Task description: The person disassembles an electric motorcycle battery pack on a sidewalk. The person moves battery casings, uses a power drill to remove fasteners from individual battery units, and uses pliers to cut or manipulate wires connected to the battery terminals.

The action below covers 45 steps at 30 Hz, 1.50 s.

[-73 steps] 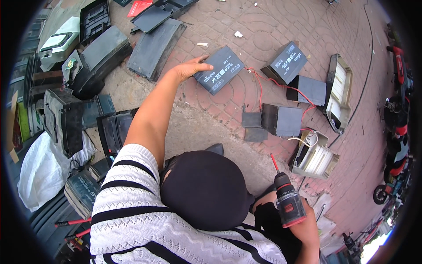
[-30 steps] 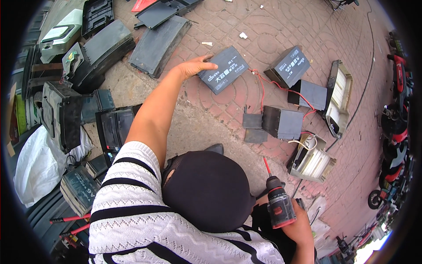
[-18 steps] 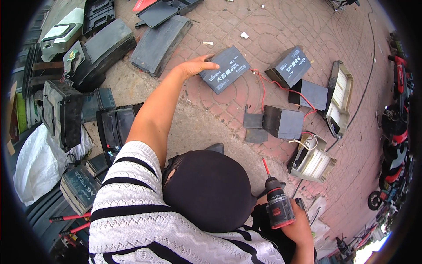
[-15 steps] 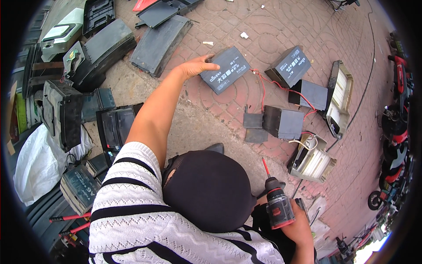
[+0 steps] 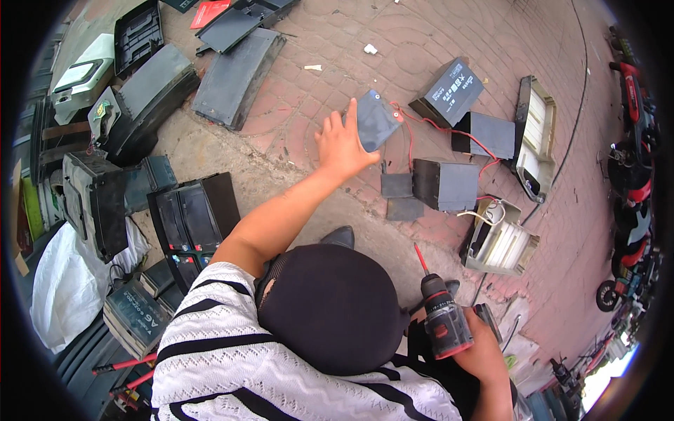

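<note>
My left hand reaches forward with fingers and thumb spread at the near-left side of a dark battery. That battery stands with its terminal face up; whether the fingers touch it is hard to tell. A red wire runs near its right edge. My right hand is wrapped round the grip of a cordless drill, whose red bit points forward. Right of the standing battery lies another grey battery with printing on its face. Two more dark batteries sit nearer.
Pale opened casings lie at the right, and two flat dark plates beside the batteries. Black covers, cases and a white sack crowd the left. Parked scooters line the far right.
The battery by my left hand has turned from showing its printed side to showing its terminal face. My left hand has shifted right and nearer, and its fingers have spread. The drill stays in my right hand.
</note>
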Each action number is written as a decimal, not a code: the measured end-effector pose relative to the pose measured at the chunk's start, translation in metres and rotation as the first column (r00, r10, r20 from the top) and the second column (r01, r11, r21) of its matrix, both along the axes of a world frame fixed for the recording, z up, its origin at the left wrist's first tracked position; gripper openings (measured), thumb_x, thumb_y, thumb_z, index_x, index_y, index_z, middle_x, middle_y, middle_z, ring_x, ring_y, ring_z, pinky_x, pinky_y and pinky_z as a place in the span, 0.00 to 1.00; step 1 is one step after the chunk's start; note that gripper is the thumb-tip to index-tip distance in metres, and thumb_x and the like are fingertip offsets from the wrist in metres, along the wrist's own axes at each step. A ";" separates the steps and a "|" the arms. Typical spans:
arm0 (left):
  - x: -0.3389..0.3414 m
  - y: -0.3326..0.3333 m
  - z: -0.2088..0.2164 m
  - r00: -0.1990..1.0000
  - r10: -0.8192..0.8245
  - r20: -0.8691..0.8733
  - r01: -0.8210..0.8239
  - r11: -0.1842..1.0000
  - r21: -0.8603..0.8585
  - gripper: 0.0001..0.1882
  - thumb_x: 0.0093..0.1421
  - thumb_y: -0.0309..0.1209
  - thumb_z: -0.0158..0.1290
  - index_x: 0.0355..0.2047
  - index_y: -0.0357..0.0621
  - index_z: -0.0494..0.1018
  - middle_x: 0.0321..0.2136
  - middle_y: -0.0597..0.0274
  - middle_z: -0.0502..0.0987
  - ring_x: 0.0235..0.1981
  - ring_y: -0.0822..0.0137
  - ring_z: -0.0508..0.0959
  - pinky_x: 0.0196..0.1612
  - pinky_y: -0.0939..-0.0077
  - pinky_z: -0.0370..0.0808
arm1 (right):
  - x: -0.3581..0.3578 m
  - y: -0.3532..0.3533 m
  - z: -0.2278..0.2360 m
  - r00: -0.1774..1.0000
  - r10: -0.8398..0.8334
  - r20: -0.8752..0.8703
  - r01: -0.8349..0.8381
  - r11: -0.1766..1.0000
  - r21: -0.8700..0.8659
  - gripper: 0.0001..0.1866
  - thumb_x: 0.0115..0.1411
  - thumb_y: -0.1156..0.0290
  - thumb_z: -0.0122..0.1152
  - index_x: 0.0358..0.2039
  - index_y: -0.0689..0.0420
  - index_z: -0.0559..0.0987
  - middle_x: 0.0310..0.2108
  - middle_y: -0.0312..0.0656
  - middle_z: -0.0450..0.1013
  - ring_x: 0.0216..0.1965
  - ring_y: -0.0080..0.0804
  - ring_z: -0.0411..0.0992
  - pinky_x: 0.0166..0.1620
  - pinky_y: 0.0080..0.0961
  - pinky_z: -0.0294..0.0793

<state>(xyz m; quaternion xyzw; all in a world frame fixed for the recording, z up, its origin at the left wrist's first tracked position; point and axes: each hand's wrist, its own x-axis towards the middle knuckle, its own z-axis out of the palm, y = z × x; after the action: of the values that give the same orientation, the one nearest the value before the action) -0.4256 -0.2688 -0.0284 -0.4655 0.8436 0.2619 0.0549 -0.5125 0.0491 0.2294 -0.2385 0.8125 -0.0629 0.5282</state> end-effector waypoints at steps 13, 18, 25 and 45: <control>-0.059 -0.097 0.010 0.135 -0.952 0.273 0.898 0.001 -0.440 0.39 0.63 0.33 0.51 0.70 0.70 0.46 0.70 0.69 0.51 0.70 0.61 0.54 0.66 0.50 0.55 | 0.009 0.006 0.005 0.992 -0.082 0.091 0.076 0.995 0.066 0.26 0.50 0.71 0.66 0.51 0.59 0.72 0.40 0.55 0.76 0.44 0.56 0.75 0.47 0.40 0.74; -0.105 -0.069 0.025 -0.411 -0.663 0.626 0.870 -0.491 0.051 0.45 0.63 0.38 0.51 0.71 0.78 0.36 0.73 0.74 0.35 0.73 0.67 0.38 0.72 0.52 0.38 | 0.014 0.005 0.007 0.998 -0.023 0.054 0.024 0.999 -0.028 0.28 0.48 0.69 0.68 0.50 0.58 0.71 0.43 0.53 0.76 0.46 0.54 0.75 0.48 0.40 0.74; -0.109 -0.088 0.009 -0.560 -0.615 0.556 0.701 -0.709 -0.078 0.47 0.52 0.35 0.61 0.69 0.66 0.47 0.69 0.65 0.49 0.73 0.56 0.40 0.69 0.47 0.48 | 0.017 0.011 0.011 0.995 -0.072 0.073 0.074 0.997 -0.029 0.26 0.49 0.69 0.67 0.50 0.59 0.72 0.43 0.54 0.76 0.46 0.54 0.74 0.49 0.40 0.73; 0.057 -0.097 0.019 0.817 -0.574 0.058 0.576 0.818 -0.014 0.56 0.37 0.39 0.72 0.65 0.48 0.53 0.56 0.50 0.62 0.55 0.46 0.66 0.59 0.52 0.67 | 0.022 0.008 -0.008 0.989 -0.128 0.077 0.128 0.992 0.005 0.24 0.49 0.72 0.68 0.48 0.59 0.73 0.38 0.54 0.77 0.41 0.49 0.77 0.45 0.34 0.74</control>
<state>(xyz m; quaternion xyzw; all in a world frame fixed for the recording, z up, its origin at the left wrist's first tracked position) -0.3685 -0.3655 -0.0098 -0.1968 0.9470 0.2081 0.1455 -0.4904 0.0573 0.2210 -0.1833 0.8051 -0.1059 0.5541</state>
